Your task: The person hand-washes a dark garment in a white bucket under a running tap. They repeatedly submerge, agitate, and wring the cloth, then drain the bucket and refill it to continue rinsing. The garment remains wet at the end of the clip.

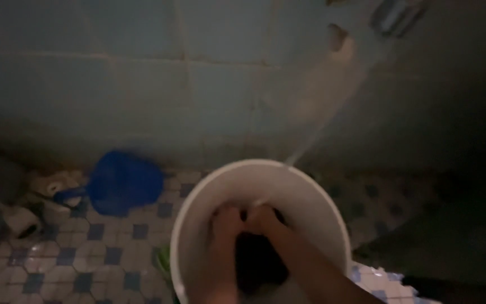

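One white bucket (pixel 198 208); two hands, left hand (pixel 227 220), right hand (pixel 265 218), inside it

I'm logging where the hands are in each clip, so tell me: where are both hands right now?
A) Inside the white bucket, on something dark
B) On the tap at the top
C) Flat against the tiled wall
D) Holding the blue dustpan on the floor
A: the left hand and right hand meet inside the white bucket, over a dark thing too dim to identify.

No packages, labels, signs or screens in view

Nothing of that kind shows near the hands or anywhere around them.
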